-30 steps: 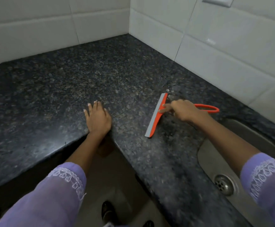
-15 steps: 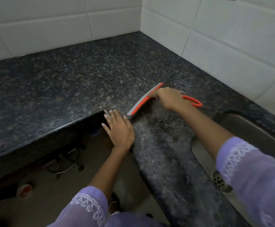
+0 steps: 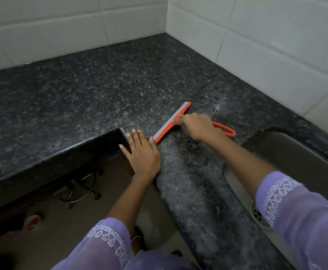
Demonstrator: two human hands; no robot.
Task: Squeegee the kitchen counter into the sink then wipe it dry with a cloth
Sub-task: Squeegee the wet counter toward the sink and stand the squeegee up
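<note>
Right hand point(image 3: 197, 126) is gripping the orange squeegee point(image 3: 172, 122) on the wet desk point(image 3: 104, 90) left of the sink point(image 3: 295, 158), left hand point(image 3: 142, 152) lying spread flat at the near edge; risk: water is spilling floorward if the blade skews.

The orange plastic squeegee with a grey rubber blade point(image 3: 172, 122) lies flat on the dark speckled stone bench point(image 3: 85, 98) — its blade runs slantwise from the inner corner edge up toward the tiled wall. Its looped orange handle sticks out to the right, toward the steel sink point(image 3: 295, 162). Small drops of water sit on the bench just past the blade's far end, and a wet patch lies near the sink's rim. The sink is sunk into the bench — its round drain shows low down.
</note>
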